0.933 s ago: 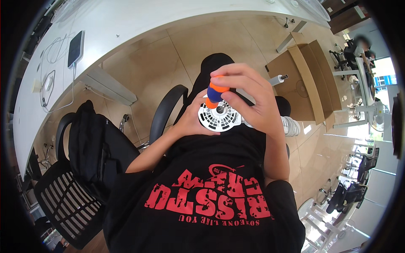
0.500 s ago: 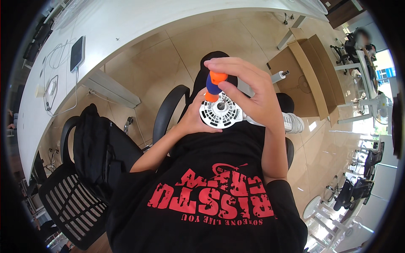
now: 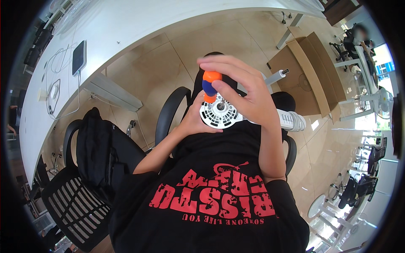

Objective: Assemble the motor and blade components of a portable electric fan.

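Note:
A white round fan motor housing with slots [image 3: 215,120] rests in my lap, facing up. My left hand [image 3: 194,118] grips it from the left side, thumb along its lower edge. Above its upper left part stands a screwdriver with an orange and blue handle [image 3: 209,86]. My right hand [image 3: 249,90] is on that handle, the thumb against its side and the fingers arched over the top. The screwdriver's tip is hard to make out against the housing. A white fan stand part [image 3: 291,121] with a coiled cord extends to the right of the housing, beyond my right wrist.
A white curved table [image 3: 139,31] runs ahead and left, bearing a phone [image 3: 79,58] on a charging cable. An open cardboard box [image 3: 291,69] sits on the floor at the right, near a white pole [image 3: 276,77]. A black bag [image 3: 95,147] lies on a chair at my left.
My right hand has shifted slightly to the left, and the screwdriver handle has tilted a little with it. My left hand keeps its hold on the housing.

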Demonstrator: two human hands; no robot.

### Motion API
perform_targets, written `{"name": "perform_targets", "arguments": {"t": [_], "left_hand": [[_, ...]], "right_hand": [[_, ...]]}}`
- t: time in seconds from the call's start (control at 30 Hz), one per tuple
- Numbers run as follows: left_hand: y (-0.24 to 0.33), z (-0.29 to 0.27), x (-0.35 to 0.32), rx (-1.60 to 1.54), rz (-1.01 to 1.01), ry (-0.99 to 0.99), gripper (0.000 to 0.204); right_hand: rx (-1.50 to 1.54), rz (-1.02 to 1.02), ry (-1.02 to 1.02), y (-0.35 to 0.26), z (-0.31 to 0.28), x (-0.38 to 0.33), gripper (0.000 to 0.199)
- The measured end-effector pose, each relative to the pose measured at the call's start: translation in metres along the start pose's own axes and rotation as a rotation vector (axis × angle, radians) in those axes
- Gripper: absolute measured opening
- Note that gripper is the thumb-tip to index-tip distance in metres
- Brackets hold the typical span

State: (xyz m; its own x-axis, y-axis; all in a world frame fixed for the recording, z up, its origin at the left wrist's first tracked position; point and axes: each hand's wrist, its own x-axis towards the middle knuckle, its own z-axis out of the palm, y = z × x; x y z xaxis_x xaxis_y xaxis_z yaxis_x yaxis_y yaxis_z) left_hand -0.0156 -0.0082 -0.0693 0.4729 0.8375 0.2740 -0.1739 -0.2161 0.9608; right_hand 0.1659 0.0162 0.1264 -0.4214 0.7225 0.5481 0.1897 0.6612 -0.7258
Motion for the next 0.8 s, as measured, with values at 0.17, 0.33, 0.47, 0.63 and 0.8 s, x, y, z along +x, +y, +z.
{"name": "perform_targets", "arguments": {"t": [0.17,0.33,0.47,0.63,0.8], "left_hand": [[-0.006,-0.002,-0.004,0.085,0.053,-0.009,0.123],[-0.004,-0.003,-0.003,0.133,0.063,-0.010,0.123],[-0.004,0.000,-0.001,0.094,0.067,0.021,0.123],[0.001,0.000,0.001,0.066,0.022,0.010,0.122],[-0.003,-0.002,-0.002,0.103,-0.039,-0.007,0.117]], "right_hand": [[-0.045,-0.004,-0.046,-0.006,-0.005,-0.003,0.028],[-0.018,0.054,0.007,-0.010,0.004,-0.005,0.031],[-0.066,-0.039,0.087,-0.003,0.010,-0.003,0.036],[0.010,0.086,-0.080,-0.010,0.001,-0.004,0.038],[-0.051,0.114,-0.080,-0.007,0.004,-0.006,0.044]]}}
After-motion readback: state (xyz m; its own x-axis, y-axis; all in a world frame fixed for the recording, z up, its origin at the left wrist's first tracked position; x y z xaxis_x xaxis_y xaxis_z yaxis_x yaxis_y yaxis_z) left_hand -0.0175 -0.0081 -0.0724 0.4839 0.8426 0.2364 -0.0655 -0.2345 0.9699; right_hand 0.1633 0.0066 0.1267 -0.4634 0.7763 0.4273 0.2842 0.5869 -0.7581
